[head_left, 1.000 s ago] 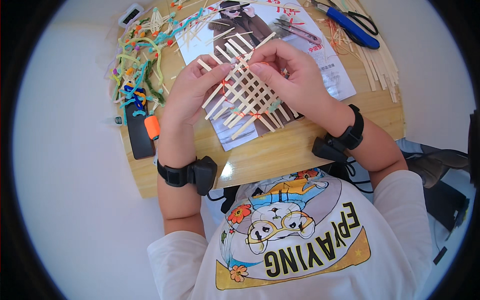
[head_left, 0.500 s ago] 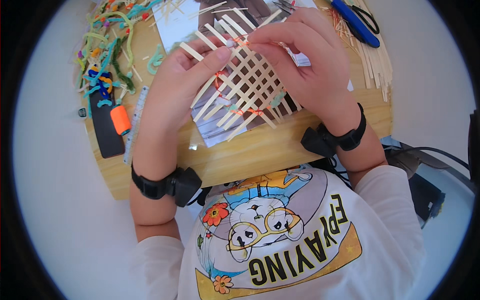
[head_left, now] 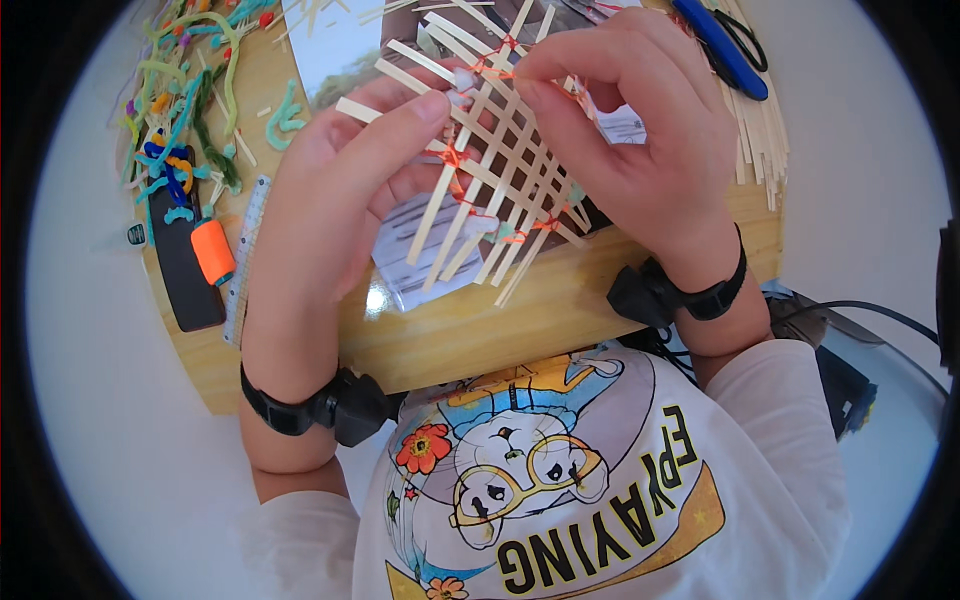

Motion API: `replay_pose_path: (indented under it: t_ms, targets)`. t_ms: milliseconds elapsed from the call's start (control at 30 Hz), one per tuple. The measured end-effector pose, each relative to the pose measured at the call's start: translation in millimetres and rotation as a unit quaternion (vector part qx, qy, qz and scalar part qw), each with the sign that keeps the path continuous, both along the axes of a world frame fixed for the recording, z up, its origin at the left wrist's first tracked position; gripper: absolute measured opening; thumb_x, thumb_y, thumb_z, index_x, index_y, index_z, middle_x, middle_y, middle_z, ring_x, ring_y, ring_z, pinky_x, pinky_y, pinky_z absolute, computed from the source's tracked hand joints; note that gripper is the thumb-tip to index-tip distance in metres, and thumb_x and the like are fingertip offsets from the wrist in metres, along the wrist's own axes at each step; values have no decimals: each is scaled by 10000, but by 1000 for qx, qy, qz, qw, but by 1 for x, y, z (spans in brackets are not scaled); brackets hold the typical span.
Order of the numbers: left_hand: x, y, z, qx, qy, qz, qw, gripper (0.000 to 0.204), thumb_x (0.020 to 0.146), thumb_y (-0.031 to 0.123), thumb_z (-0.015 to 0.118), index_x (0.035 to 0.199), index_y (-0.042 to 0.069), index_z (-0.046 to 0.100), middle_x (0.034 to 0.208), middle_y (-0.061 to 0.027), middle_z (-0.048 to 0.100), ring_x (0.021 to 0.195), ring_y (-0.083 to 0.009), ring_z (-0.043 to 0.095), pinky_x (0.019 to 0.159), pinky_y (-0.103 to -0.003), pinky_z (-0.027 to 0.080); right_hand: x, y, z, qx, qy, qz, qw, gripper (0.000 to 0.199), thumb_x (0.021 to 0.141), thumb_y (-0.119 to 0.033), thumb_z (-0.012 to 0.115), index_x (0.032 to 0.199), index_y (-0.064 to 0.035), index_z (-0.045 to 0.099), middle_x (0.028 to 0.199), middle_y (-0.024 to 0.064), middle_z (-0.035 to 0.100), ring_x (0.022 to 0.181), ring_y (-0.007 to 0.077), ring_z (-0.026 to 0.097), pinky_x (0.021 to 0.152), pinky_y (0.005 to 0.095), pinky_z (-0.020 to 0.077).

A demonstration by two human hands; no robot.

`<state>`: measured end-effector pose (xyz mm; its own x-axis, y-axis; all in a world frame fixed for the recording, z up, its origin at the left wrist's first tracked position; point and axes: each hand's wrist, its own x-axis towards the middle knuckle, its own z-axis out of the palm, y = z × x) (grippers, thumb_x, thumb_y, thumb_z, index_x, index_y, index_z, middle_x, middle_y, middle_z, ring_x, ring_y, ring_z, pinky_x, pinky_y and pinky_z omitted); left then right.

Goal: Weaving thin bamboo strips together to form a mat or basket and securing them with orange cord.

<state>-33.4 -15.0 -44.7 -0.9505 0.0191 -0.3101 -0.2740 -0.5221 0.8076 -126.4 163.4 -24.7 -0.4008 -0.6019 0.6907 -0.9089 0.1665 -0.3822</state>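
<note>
A lattice (head_left: 527, 150) of crossed pale wooden strips is tilted in the air above the table. Orange thread (head_left: 494, 70) winds around strip crossings along its rim, with white and pale green fluffy bits tucked among them. My left hand (head_left: 350, 165) grips the lattice's left side, thumb on top beside a white tuft (head_left: 462, 80) and fingers partly behind the strips. At the upper edge, my right hand (head_left: 640, 125) pinches the orange thread between thumb and forefinger. Its other fingers are curled, and part of the thread shows beyond the knuckles.
Printed paper (head_left: 405, 245) lies beneath the lattice on the wooden table (head_left: 480, 335). At left are tangled pipe cleaners (head_left: 205, 110), an orange thread spool (head_left: 212, 252), a dark flat case (head_left: 185, 290) and a ruler (head_left: 245, 265). Blue-handled pliers (head_left: 722, 48) and loose strips (head_left: 760, 150) lie far right.
The lattice has turned and tilted, its left strips swinging lower. My right hand has shifted slightly right, still pinching at the upper edge; my left hand keeps its grip.
</note>
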Motion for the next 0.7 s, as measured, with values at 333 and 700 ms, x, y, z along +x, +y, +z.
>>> replay_pose_path:
  t_ms: [333, 700]
  targets:
    - [3, 11, 12, -64, 37, 19, 997, 478, 919, 233, 526, 1278, -70, 440, 1107, -141, 608, 910, -148, 622, 788, -256, 523, 2, 0, 2, -5, 11, -2, 1000, 208, 690, 59, 716, 847, -53, 637, 702, 18, 564, 535, 110, 449, 475, 234, 340]
    - [5, 11, 15, -54, 65, 13, 996, 525, 917, 263, 535, 1303, -73, 414, 1139, -125, 577, 891, -150, 626, 741, -237, 538, 6, -4, 3, -24, 11, -19, 999, 189, 692, 54, 716, 831, -50, 642, 702, 16, 564, 537, 108, 451, 477, 234, 345]
